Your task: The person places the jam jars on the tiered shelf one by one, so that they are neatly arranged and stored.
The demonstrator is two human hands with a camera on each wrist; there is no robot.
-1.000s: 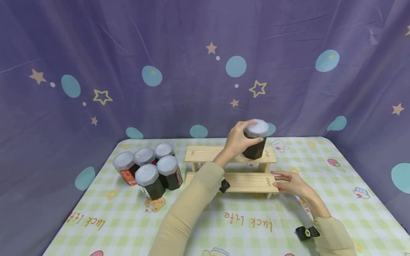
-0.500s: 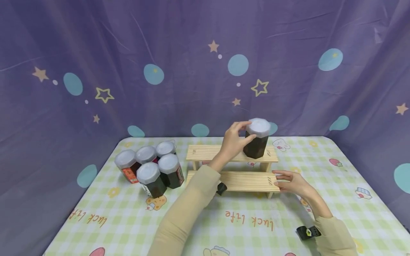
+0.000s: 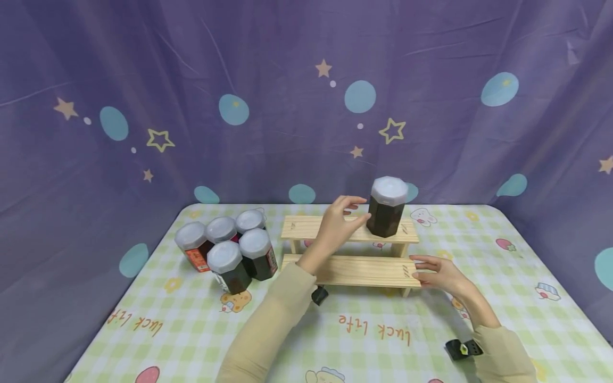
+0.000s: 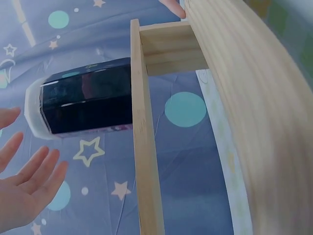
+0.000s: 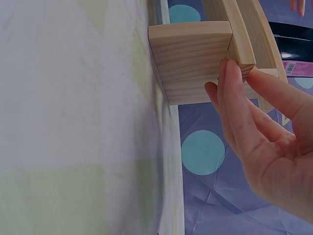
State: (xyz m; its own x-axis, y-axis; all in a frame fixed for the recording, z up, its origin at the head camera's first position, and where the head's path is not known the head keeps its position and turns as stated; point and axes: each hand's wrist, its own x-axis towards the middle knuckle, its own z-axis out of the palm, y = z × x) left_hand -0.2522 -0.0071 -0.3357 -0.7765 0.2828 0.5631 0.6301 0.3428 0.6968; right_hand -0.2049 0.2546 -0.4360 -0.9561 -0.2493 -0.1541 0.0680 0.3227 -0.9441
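Observation:
A dark jar point(image 3: 386, 210) with a translucent whitish lid stands upright on the right part of the upper tier of a small two-tier wooden shelf point(image 3: 369, 270). Just left of it is my left hand point(image 3: 337, 223), fingers spread and apart from the jar; the left wrist view also shows a gap between the fingers and the jar point(image 4: 90, 100). At the shelf's right end, my right hand point(image 3: 440, 275) holds the lower board. In the right wrist view, its fingers point(image 5: 234, 105) and thumb lie on either side of the board's end.
Several similar lidded jars point(image 3: 225, 258) stand grouped on the table left of the shelf. A checked cloth point(image 3: 373, 356) with printed figures covers the table. Behind it hangs a purple curtain point(image 3: 268, 69) with stars and blue ovals.
My left hand has let go of the jar and drawn back to the left and down. The jar stays on the upper tier. My right hand keeps its place at the shelf's end.

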